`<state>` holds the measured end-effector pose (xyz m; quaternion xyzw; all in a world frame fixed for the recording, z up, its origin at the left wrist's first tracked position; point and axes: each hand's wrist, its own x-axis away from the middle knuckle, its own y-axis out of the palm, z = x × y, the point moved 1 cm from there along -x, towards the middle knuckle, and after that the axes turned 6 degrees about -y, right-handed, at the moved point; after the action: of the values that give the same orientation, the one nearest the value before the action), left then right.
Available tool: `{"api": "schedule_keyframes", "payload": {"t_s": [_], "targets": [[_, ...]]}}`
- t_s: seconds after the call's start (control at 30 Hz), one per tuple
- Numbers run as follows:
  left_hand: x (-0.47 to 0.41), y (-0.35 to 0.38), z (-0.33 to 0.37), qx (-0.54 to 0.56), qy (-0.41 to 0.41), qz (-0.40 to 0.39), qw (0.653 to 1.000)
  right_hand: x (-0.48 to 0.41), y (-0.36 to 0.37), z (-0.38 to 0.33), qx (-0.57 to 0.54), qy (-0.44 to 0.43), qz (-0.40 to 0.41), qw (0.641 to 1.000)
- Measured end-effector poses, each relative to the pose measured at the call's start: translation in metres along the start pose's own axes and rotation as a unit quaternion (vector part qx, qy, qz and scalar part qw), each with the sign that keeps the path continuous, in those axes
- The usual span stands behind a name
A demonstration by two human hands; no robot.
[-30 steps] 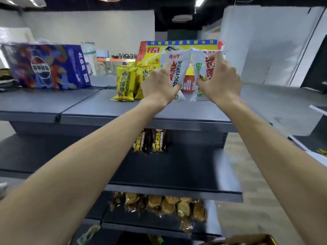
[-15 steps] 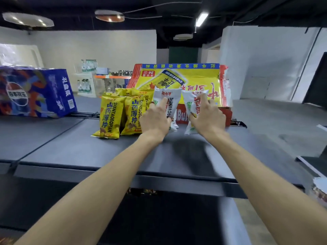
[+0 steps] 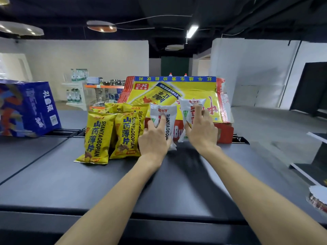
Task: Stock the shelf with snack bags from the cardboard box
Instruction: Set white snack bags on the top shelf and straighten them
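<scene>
Two white snack bags stand upright on the dark grey top shelf [image 3: 106, 183], leaning back toward a yellow and red carton. My left hand [image 3: 154, 140] holds the left white bag [image 3: 167, 114], its fingers lying across the front. My right hand [image 3: 201, 129] pinches the right white bag [image 3: 190, 106] between thumb and fingers. Just to the left stands a cluster of several yellow snack bags [image 3: 99, 137], the nearest one touching my left hand. The cardboard box the bags come from is out of view.
The yellow and red drinks carton [image 3: 177, 91] stands behind the bags at the shelf's back. A blue drinks case [image 3: 26, 108] sits at the far left. More shelving [image 3: 316, 144] stands to the right, with a white and red object [image 3: 318, 198] at the right edge.
Both hands have carried the white bags down and forward from mid-air onto the top shelf beside the yellow bags. My view has risen and moved closer, so the lower shelves have dropped out of sight.
</scene>
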<state>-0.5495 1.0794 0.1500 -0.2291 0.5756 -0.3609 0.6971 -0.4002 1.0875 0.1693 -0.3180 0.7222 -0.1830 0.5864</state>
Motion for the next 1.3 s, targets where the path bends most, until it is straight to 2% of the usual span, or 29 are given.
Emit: {"api": "schedule_keyframes", "payload": {"t_s": [0.13,0.4,0.57,0.8,1.03,1.3], "targets": [[0.006,0.009,-0.002,-0.011,0.014,0.002,1.000,-0.005,0.007,0.002,0.010,-0.016,0.000,1.000],[0.005,0.012,-0.001,-0.014,-0.009,-0.016,1.000,-0.002,0.032,0.006,-0.003,-0.029,0.011,1.000],[0.005,0.013,-0.002,-0.003,-0.020,-0.008,1.000,0.007,0.040,0.010,0.018,-0.031,-0.033,0.999],[0.001,0.010,-0.007,0.029,-0.049,0.012,0.998,0.010,0.028,0.010,-0.040,-0.018,-0.111,0.993],[0.002,0.012,-0.009,0.042,-0.043,-0.009,0.998,0.014,0.027,0.017,-0.047,-0.045,-0.184,0.981],[0.014,-0.001,-0.009,0.137,-0.048,-0.040,0.989,0.017,0.027,0.007,-0.041,-0.046,-0.179,0.982]]}}
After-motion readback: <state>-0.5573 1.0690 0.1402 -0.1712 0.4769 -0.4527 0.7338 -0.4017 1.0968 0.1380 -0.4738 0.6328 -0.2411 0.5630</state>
